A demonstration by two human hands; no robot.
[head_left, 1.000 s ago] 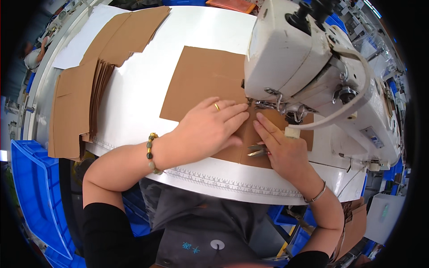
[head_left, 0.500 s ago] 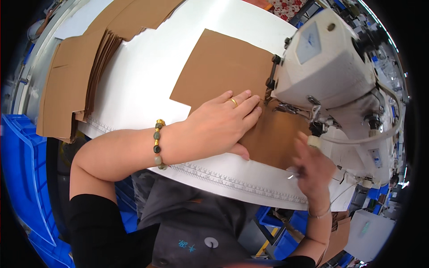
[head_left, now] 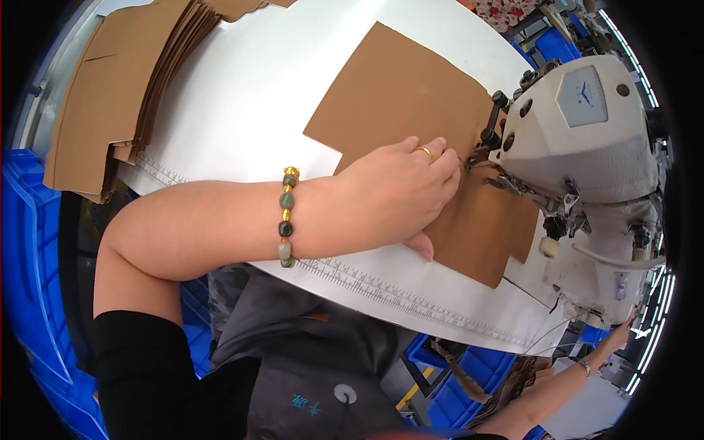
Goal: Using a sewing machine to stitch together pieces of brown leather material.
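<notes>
A flat brown leather-like panel (head_left: 411, 84) with notched corners lies on the white sewing table (head_left: 249, 95). Its right side passes under the needle area of a white sewing machine (head_left: 609, 147). My left hand (head_left: 407, 194) rests palm down on the panel, just left of the needle area, fingers stretched and slightly bent, thumb near the panel's front edge. A ring and a bead bracelet are on it. At the far right, my right hand (head_left: 622, 334) reaches the lower end of the machine. Its fingers are mostly hidden there, so what it touches does not show.
A thick stack of brown panels (head_left: 110, 81) overhangs the table's left end. A printed ruler (head_left: 381, 290) runs along the front edge. Blue bins (head_left: 33, 257) stand at the left, and more blue bins (head_left: 469, 389) sit below the table at the right.
My right hand has left the panel's right side near the machine's knob and moved out to the far right. My left hand stays on the panel; the whole view has shifted.
</notes>
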